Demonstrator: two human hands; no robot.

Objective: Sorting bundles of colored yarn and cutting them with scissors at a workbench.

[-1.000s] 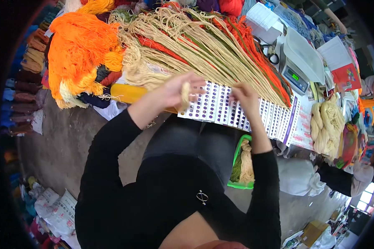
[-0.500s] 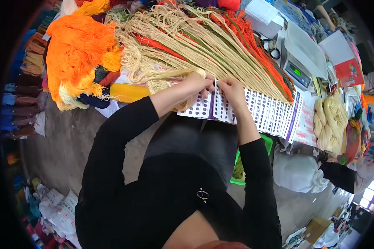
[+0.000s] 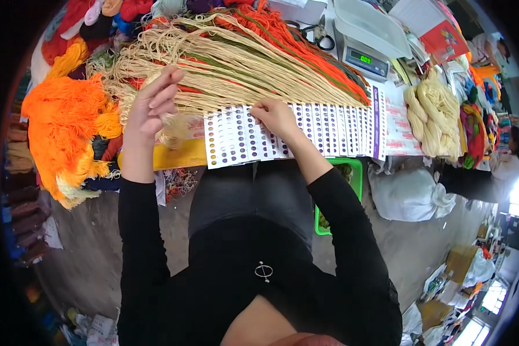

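Along the near edge of the worktop (image 3: 397, 89) lie white punched cards (image 3: 328, 131), probably light, thin and easily creased, best taken by their rims; the right hand (image 3: 275, 117) has its grip together at the fingertips over their far side, anything between them hidden. The left hand (image 3: 153, 106), close beside it half a second ago, is now raised well apart leftward, near a blurred beige skein (image 3: 176, 132) its grip may or may not hold. Farther back, beige strands (image 3: 242, 68) look soft, limp and tangle-prone, best gathered near the cards.

Yarn strands (image 3: 236, 75) behind punched cards (image 3: 265, 147), orderly heap (image 3: 63, 127) left, skein (image 3: 438, 115) right; scale (image 3: 370, 46) behind
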